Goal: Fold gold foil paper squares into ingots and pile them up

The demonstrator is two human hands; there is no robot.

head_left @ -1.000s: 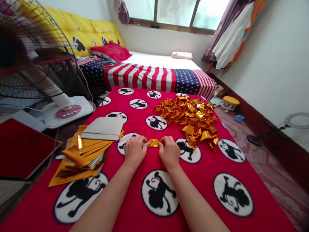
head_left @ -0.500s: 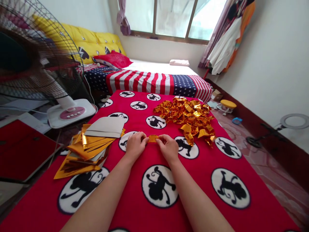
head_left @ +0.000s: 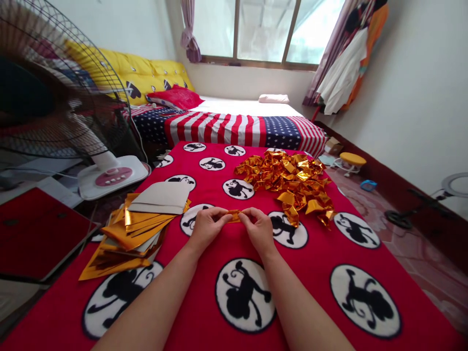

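A small folded piece of gold foil paper [head_left: 234, 216] is pinched between my two hands, just above or on the red cloth. My left hand [head_left: 209, 225] grips its left end between thumb and fingers. The right end is held the same way by my right hand [head_left: 257, 225]. To the left lies a fanned stack of gold paper sheets [head_left: 146, 228], some with pale backs, topped by whitish sheets [head_left: 161, 196]. A heap of folded gold foil pieces [head_left: 288, 178] spreads out beyond my right hand.
The red cloth [head_left: 183, 312] with black monkey figures in white circles covers the surface. At left stand a running fan [head_left: 113, 175] and a red board [head_left: 40, 234]. A bed with a striped, starred cover [head_left: 226, 129] is behind. A yellow stool [head_left: 353, 159] stands right.
The view has tilted slightly, so everything sits a little lower. My fingers have shifted closer together on the gold foil paper, which shows less between them.
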